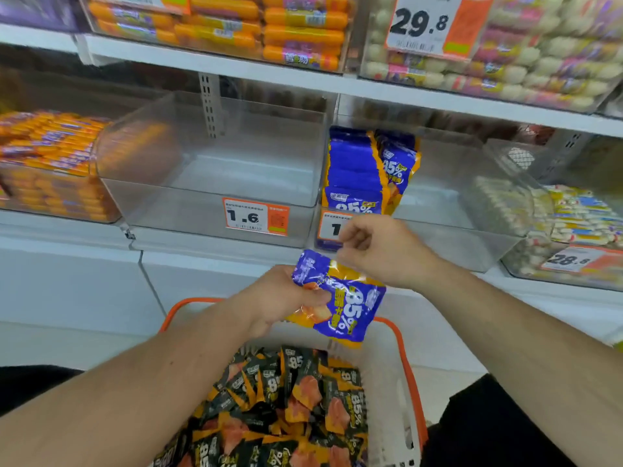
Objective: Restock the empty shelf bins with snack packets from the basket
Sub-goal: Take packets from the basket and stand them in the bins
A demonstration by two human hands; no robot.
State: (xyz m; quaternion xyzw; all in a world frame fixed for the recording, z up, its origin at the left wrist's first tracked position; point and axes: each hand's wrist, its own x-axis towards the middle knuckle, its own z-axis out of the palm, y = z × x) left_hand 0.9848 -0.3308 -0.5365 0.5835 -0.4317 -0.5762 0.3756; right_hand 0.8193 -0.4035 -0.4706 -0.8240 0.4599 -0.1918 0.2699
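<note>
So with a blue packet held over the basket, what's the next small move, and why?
Probably lift the blue packet up into the clear bin right of centre. The left hand grips it, the right hand pinches its top edge, and matching blue packets already stand at that bin's left side with room beside them.

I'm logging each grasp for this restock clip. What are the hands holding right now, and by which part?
The left hand grips a blue snack packet by its left edge; the right hand pinches its top edge.
</note>
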